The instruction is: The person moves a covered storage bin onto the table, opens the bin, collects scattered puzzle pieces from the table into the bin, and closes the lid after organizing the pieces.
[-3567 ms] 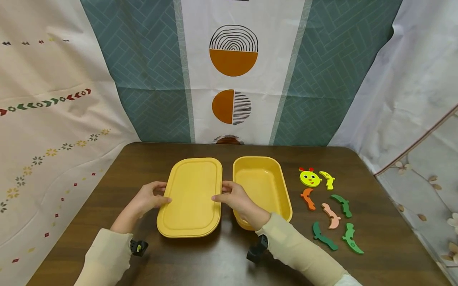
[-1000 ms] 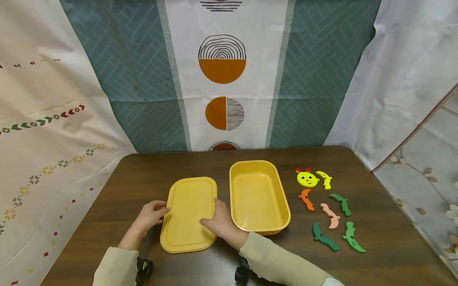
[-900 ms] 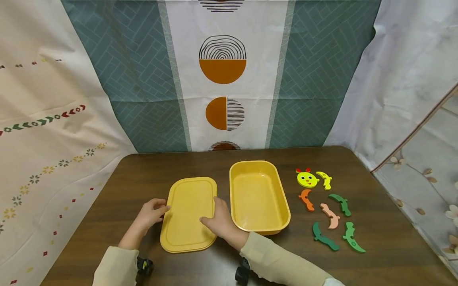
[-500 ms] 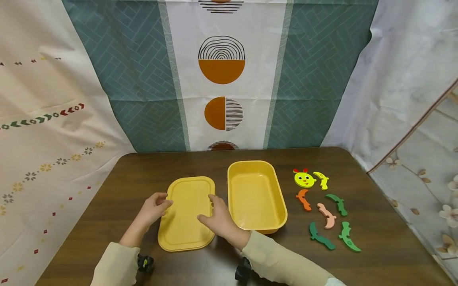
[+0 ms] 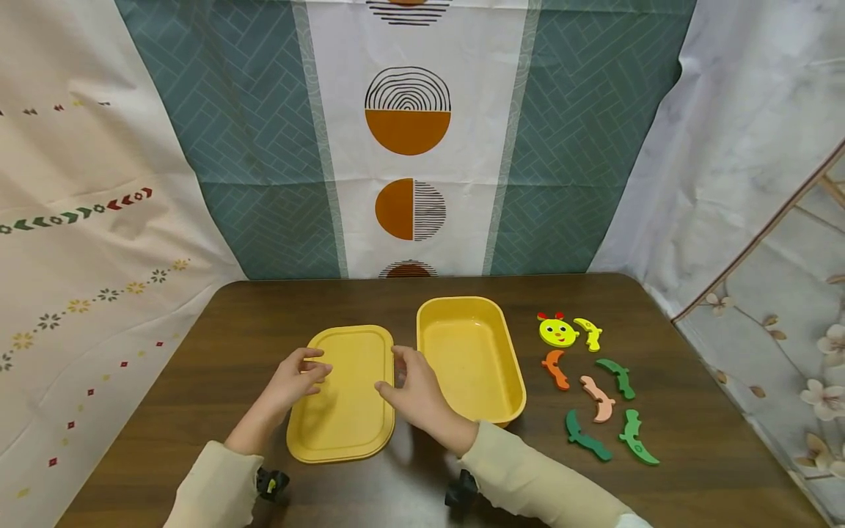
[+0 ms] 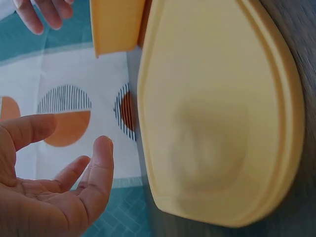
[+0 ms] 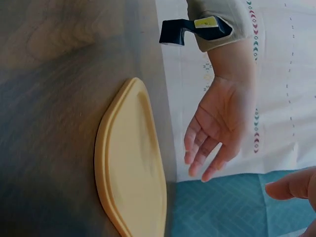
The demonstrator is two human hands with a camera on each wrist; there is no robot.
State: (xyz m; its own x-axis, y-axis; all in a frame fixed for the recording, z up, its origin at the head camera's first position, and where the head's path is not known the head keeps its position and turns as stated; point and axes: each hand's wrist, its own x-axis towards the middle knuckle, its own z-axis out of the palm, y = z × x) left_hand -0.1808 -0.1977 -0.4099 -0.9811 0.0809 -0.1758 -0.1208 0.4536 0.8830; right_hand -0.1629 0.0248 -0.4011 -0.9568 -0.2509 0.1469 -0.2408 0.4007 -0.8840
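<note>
The yellow lid [image 5: 350, 414] is off, flat on the tabletop [image 5: 356, 499], left of the yellow box [image 5: 465, 359]. Left hand [image 5: 293, 381] and right hand [image 5: 422, 392] hold nothing, fingers loose. Toy pieces [image 5: 600, 398] lie unjoined, right.

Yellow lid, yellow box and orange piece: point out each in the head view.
Yellow lid [image 5: 345, 408]: head view, middle of its flat panel.
Yellow box [image 5: 470, 359]: head view, bare inside floor.
Orange piece [image 5: 554, 370]: head view, middle of its curved body.

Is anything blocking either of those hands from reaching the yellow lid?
Nothing visible does: the left hand and right hand hover apart from the lid with only air between. The yellow box stands to the lid's right, not in between.
</note>
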